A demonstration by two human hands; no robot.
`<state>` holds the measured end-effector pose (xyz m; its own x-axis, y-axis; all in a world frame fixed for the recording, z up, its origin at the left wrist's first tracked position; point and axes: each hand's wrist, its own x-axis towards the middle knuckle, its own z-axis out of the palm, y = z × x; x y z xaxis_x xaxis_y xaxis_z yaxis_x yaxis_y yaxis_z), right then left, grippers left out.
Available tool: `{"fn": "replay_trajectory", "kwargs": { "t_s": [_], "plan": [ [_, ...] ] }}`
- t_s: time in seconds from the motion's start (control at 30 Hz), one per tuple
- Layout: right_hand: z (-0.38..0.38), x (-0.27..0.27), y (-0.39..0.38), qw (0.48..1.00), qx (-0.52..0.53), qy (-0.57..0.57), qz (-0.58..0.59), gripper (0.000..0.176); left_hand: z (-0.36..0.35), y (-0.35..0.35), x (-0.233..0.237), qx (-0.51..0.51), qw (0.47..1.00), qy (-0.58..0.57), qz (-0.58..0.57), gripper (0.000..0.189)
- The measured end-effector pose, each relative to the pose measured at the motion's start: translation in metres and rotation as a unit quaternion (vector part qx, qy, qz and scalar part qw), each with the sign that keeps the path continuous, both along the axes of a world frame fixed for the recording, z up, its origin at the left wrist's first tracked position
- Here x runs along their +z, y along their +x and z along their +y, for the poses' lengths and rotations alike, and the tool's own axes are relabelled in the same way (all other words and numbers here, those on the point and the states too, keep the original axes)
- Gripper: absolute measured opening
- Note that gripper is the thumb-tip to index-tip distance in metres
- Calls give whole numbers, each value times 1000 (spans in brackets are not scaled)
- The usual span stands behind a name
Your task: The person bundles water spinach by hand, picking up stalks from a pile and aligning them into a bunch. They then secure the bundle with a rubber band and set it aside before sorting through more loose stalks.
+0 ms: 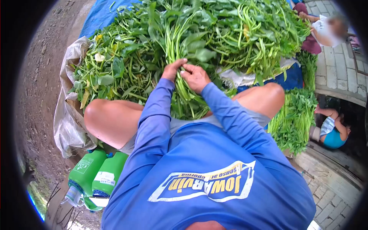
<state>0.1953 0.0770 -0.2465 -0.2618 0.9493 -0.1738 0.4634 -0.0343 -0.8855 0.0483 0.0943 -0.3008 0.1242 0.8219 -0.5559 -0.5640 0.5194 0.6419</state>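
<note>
A bunch of water spinach (172, 44), with long pale-green stems and leaves fanning out at the far end, is held between my two hands above my lap. My left hand (173, 70) wraps around the stems from the left, thumb on top. Close against it, my right hand (196, 78) grips the same stems from the right, its fingers bent around them. Below both hands the cut stem ends hang toward my lap. Just beyond lies a large heap of loose water spinach (130, 65), some leaves yellowed.
A blue tarp (100, 17) and a pale woven sack (71, 103) lie under the heap. Green plastic jugs (87, 165) stand by my left knee. Bundled greens (293, 115) lie to my right. Two other people, one in a white top (324, 32), are at the right edge.
</note>
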Motion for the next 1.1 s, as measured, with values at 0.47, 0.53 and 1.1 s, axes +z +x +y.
{"fn": "replay_trajectory", "kwargs": {
  "t_s": [0.47, 0.53, 1.1],
  "plan": [
    [-37, 155, 44, 997, 61, 0, 56, 35, 8, -46, 142, 117, 979, 147, 82, 28],
    [-43, 156, 45, 998, 13, -4, 56, 34, 9, -49, 145, 127, 972, 161, 115, 27],
    [-58, 178, 88, 967, 165, 166, -102, 9, 4, -66, 171, 138, 972, 137, 131, 26]
  ]
}}
